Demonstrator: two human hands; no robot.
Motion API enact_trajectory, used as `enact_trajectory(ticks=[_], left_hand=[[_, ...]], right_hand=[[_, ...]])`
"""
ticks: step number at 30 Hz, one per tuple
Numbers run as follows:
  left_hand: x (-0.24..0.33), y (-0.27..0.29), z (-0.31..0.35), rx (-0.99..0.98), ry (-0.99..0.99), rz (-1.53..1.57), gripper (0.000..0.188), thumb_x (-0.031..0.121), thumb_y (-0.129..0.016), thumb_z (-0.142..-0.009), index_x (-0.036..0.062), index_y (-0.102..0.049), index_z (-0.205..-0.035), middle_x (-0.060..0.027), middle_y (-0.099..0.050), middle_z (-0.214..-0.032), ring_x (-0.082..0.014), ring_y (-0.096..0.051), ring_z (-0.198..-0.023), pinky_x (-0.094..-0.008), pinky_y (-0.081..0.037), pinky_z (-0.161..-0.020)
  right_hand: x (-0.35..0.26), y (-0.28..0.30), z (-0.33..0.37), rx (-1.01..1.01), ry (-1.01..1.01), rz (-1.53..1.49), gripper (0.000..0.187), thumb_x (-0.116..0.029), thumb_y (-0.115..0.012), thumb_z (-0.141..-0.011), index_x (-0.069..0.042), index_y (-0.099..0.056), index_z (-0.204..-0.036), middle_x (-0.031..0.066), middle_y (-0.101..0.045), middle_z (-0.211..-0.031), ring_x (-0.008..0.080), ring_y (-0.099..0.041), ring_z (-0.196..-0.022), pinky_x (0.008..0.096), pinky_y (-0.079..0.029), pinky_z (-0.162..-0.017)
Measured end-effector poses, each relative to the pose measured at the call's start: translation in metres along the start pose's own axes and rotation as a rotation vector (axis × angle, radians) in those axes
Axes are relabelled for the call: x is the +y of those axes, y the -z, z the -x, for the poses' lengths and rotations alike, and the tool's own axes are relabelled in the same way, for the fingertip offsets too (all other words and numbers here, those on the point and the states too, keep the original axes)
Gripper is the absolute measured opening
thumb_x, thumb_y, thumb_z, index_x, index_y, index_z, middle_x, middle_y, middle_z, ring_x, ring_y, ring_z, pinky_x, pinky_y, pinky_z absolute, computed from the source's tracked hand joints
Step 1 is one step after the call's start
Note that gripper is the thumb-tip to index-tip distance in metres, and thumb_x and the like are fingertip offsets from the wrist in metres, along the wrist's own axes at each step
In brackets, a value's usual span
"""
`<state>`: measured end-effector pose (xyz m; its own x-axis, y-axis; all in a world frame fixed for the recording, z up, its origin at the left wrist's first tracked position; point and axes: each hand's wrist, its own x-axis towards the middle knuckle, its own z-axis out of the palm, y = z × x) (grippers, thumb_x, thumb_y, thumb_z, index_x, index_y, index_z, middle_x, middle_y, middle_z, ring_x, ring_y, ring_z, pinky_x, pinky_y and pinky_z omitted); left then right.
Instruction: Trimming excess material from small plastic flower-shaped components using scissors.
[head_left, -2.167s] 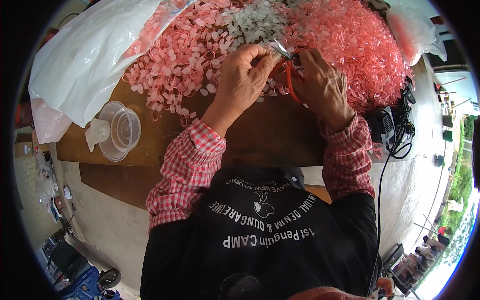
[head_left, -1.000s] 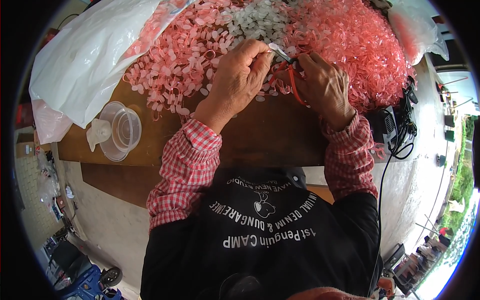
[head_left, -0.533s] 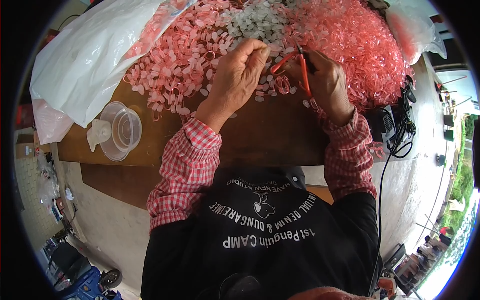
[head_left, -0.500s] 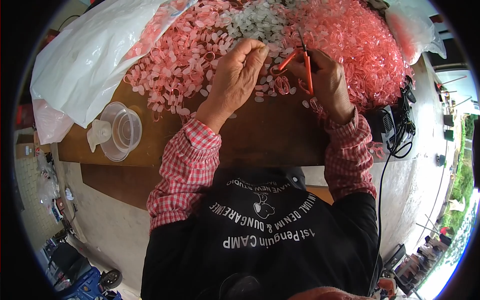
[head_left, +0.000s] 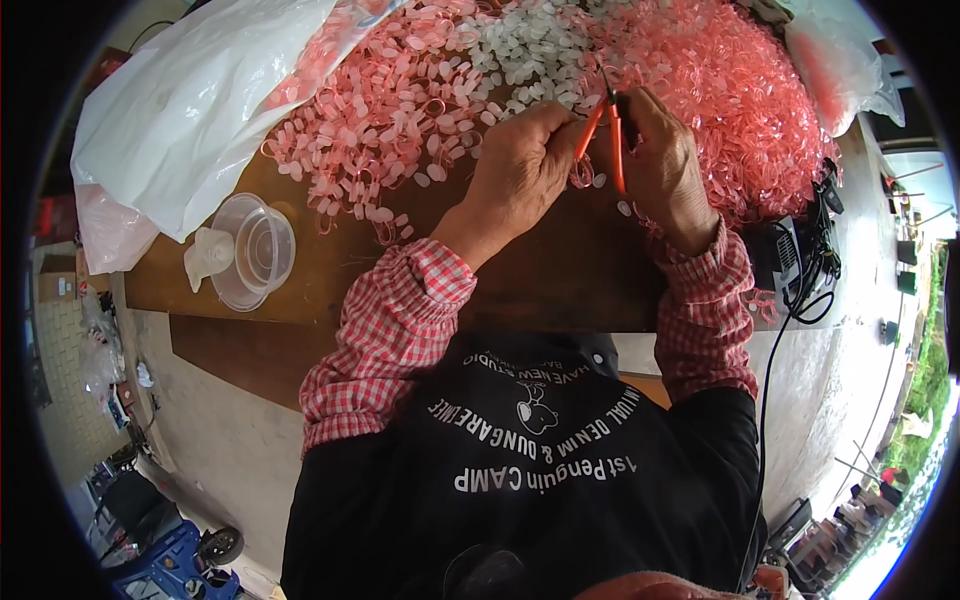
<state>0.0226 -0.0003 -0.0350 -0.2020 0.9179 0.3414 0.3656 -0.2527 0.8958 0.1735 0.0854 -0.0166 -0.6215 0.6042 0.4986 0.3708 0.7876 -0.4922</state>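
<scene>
Small orange-handled pliers point(head_left: 616, 155) with a dark, narrow tip pointing away from me are gripped in my right hand point(head_left: 662, 165). My left hand point(head_left: 522, 170) is closed close beside them, thumb and fingers pinched together near one handle. Whatever lies between those fingertips is too small and hidden to make out. A pink clear plastic loop point(head_left: 583, 173) shows just below, between the two hands. Beyond the left hand spreads a heap of pink loops with oval tabs point(head_left: 365, 125). Pale white ovals point(head_left: 530, 50) lie at the far middle, and a tall pink pile point(head_left: 735, 120) rises behind the right hand.
On the left of the brown table point(head_left: 400, 290) are a white plastic bag point(head_left: 190, 120) and a round clear tub point(head_left: 270, 250) with a small whitish cup point(head_left: 208, 257) against it. A black cable point(head_left: 815, 265) hangs over the right edge. A clear bag point(head_left: 850, 75) stands at far right.
My left hand has moved right, up to the pliers, and turned. The handles of the pliers have drawn closer together. My right hand stays nearly in place.
</scene>
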Motion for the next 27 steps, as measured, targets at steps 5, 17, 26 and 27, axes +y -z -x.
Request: enact_trajectory(ticks=[5,17,26,27], left_hand=[[-0.005,0.009,-0.006,0.073,-0.182,-0.147,0.016,0.012,-0.069,-0.086,0.0005,-0.059,-0.085,-0.0117,-0.058,-0.068,-0.0215,-0.059,-0.058,-0.0339,-0.045,-0.053],[-0.030,0.061,-0.014,0.006,-0.262,-1.059,0.010,0.011,-0.062,-0.086,0.0064,-0.070,-0.091,-0.0102,-0.056,-0.125,-0.0327,-0.056,-0.115,-0.0687,-0.023,-0.101],[-0.028,0.062,-0.009,-0.058,-0.250,-1.004,0.007,0.012,-0.062,-0.089,0.0074,-0.067,-0.088,-0.0062,-0.057,-0.123,-0.0311,-0.053,-0.120,-0.0739,-0.019,-0.099],[-0.026,0.060,-0.009,0.028,-0.232,-0.859,0.007,0.013,-0.062,-0.090,0.0077,-0.066,-0.090,-0.0049,-0.060,-0.116,-0.0290,-0.056,-0.116,-0.0735,-0.018,-0.099]], right_hand=[[0.031,0.024,-0.001,0.146,-0.174,0.038,0.028,-0.022,-0.070,-0.086,-0.002,-0.054,-0.078,0.0108,-0.055,-0.061,0.0167,-0.052,-0.048,0.0339,-0.040,-0.043],[0.013,0.030,0.000,0.025,-0.232,0.247,0.037,-0.029,-0.075,-0.081,0.000,-0.052,-0.079,0.0210,-0.056,-0.070,0.0409,-0.057,-0.064,0.0436,-0.045,-0.057],[0.010,0.025,0.002,-0.008,-0.237,0.214,0.036,-0.027,-0.075,-0.081,0.001,-0.054,-0.079,0.0178,-0.053,-0.065,0.0316,-0.054,-0.056,0.0380,-0.043,-0.055],[0.009,0.023,0.002,-0.007,-0.227,0.160,0.035,-0.026,-0.075,-0.081,0.001,-0.054,-0.082,0.0172,-0.054,-0.067,0.0312,-0.054,-0.057,0.0378,-0.043,-0.055]])
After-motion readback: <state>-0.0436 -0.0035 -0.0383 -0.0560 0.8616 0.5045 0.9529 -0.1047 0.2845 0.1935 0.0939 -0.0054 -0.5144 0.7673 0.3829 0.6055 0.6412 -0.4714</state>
